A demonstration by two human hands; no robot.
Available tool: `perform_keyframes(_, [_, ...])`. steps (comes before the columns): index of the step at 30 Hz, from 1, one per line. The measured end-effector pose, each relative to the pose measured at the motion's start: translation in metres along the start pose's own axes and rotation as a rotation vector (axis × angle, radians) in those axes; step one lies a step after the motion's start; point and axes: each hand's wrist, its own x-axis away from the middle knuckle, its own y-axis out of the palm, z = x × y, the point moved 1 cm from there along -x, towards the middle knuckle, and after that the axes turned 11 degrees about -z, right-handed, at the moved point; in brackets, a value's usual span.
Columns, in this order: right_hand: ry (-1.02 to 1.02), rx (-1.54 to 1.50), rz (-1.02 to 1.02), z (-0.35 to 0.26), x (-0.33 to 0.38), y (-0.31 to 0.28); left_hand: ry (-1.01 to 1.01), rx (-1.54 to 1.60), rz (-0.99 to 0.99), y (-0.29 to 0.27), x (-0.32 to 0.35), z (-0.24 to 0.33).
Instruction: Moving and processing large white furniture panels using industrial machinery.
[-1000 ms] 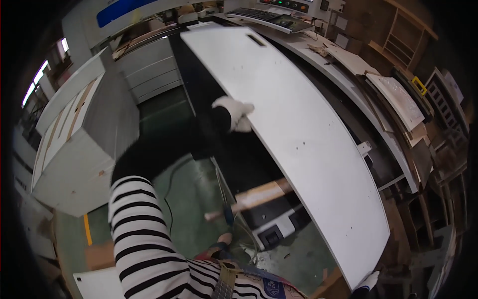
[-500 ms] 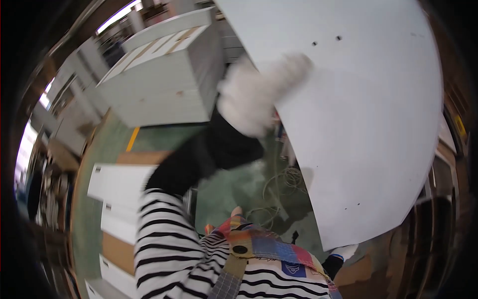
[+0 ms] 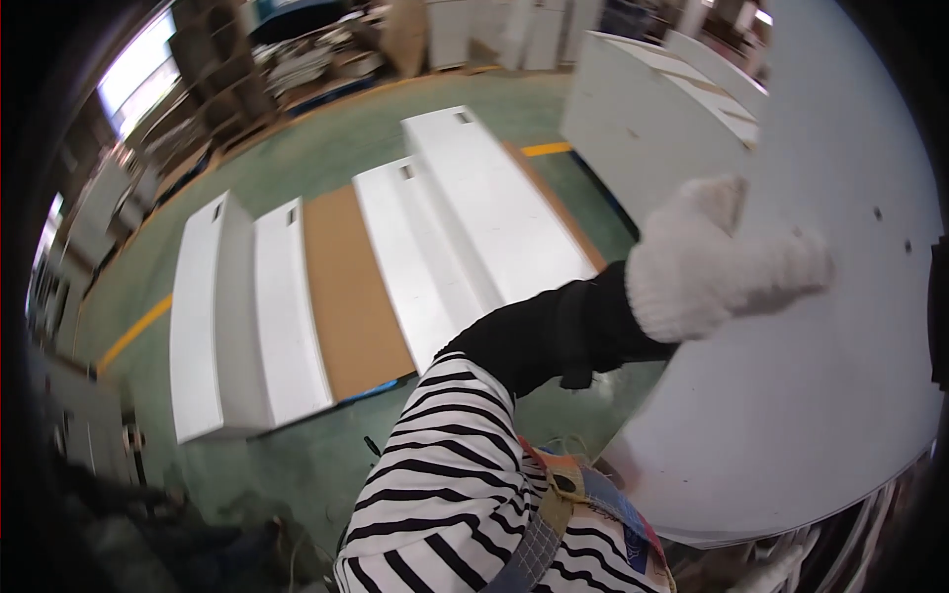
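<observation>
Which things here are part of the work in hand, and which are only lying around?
In hand:
left hand in a white glove
large white panel it presses against

Lying about:
long white panels on the floor
brown board between them
white cabinet behind

Person wearing a knit work glove, dark oversleeve and striped top

The left hand (image 3: 717, 259) is wearing a thick white knitted glove, fuzzy at its surface, with a ribbed cuff at the wrist. Just behind the glove, a loose black oversleeve (image 3: 554, 336) is covering the forearm, bunching in soft folds. Further back from the hand, a black-and-white horizontally striped sleeve (image 3: 450, 474) is showing, and beside it a patchwork piece (image 3: 593, 514) in orange, blue, red and grey check is lying over the chest.
</observation>
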Motion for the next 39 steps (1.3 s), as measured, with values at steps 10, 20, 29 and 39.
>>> perform_keyframes(10, [0.386,-1.125,-0.729,-0.019,-0.096,0.287,-0.289,-1.609,0.143,0.022,0.076,0.198])
perform_keyframes(20, [0.054,-1.675,-0.947,-0.034,-0.032,0.508,-0.483,-2.720,0.432,0.092,0.141,0.331])
perform_keyframes(29, [0.056,-1.600,-1.118,-0.110,-0.053,0.535,0.711,-1.619,2.010,-0.023,0.492,0.242])
perform_keyframes(39, [0.021,-0.848,-0.770,-0.137,-0.077,0.650,0.618,-1.659,2.906,-0.103,0.595,0.176])
